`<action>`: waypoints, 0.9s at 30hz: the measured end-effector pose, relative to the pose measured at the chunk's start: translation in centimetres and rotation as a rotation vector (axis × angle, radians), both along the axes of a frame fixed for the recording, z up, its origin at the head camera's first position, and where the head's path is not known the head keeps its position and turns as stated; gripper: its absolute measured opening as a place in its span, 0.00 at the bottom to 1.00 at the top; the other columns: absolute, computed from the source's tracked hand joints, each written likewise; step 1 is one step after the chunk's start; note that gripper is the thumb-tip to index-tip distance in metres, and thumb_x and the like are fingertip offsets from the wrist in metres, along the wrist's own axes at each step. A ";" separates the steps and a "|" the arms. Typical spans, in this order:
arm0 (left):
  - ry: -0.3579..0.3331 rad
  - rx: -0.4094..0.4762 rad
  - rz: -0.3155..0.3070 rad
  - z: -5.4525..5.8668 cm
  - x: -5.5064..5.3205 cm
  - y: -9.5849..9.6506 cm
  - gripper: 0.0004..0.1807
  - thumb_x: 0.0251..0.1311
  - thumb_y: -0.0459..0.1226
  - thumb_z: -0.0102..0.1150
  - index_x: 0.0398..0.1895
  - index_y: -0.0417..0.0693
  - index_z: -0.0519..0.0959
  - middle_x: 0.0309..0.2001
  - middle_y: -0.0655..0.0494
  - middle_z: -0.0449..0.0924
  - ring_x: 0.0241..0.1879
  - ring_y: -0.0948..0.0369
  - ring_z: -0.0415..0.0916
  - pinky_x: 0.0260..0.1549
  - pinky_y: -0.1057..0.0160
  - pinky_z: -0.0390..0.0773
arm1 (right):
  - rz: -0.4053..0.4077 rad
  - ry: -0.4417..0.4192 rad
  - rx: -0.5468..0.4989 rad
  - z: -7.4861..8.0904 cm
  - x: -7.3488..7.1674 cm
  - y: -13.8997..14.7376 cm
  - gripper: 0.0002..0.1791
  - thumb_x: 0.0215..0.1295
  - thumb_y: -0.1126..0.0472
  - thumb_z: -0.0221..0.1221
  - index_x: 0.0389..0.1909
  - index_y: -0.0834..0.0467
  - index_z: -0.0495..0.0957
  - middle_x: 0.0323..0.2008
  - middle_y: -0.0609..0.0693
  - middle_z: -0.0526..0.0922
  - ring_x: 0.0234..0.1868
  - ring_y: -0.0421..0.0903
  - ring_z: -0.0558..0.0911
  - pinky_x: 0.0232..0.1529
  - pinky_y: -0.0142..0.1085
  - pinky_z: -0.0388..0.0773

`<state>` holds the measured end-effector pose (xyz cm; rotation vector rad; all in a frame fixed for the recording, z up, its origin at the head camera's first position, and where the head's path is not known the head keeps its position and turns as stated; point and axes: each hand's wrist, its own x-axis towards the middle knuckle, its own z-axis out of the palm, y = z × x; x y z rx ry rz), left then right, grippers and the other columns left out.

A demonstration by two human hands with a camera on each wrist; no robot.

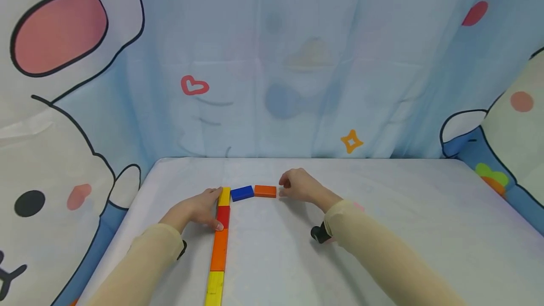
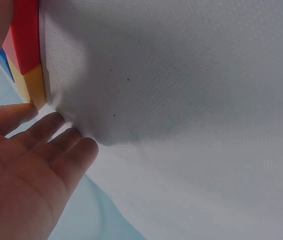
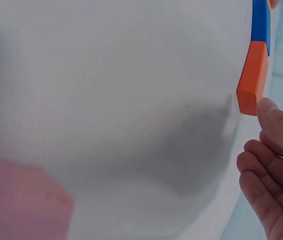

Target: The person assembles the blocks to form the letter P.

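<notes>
- The short orange block is laid flat at the right-hand end of the top row; at its 9 o'clock the blue block is set slightly aslant, one corner angled off the line.
- At 9 o'clock of the blue, the corner yellow block is placed; from it a column is run down towards 6 o'clock: red block, orange length, near yellow length, the last cut off by the frame.
- The right hand is held at the orange block's 3 o'clock; its fingers are loosely bent and nothing is grasped; the thumb is kept just beside the block's end, contact uncertain.
- The left hand is spread at the column's 9 o'clock; its index is rested at the corner yellow's far end and its thumb at the red; nothing is clenched.
- The step in hand is judged to be the lining-up of blocks; a light nudge to straighten the blue seems called for, with the corner steadied.
- All is laid on a white tablecloth; at 12 o'clock a printed curtain is hung.
</notes>
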<state>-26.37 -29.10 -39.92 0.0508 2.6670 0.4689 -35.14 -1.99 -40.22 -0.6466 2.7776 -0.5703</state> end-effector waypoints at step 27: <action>0.000 0.001 -0.029 -0.1 0.2 -0.1 0.56 0.54 0.44 0.77 0.81 0.42 0.52 0.79 0.37 0.54 0.77 0.40 0.55 0.72 0.36 0.64 | 0.034 0.072 -0.095 1.4 4.7 14.1 0.15 0.65 0.60 0.68 0.50 0.63 0.85 0.40 0.47 0.87 0.41 0.42 0.82 0.45 0.37 0.83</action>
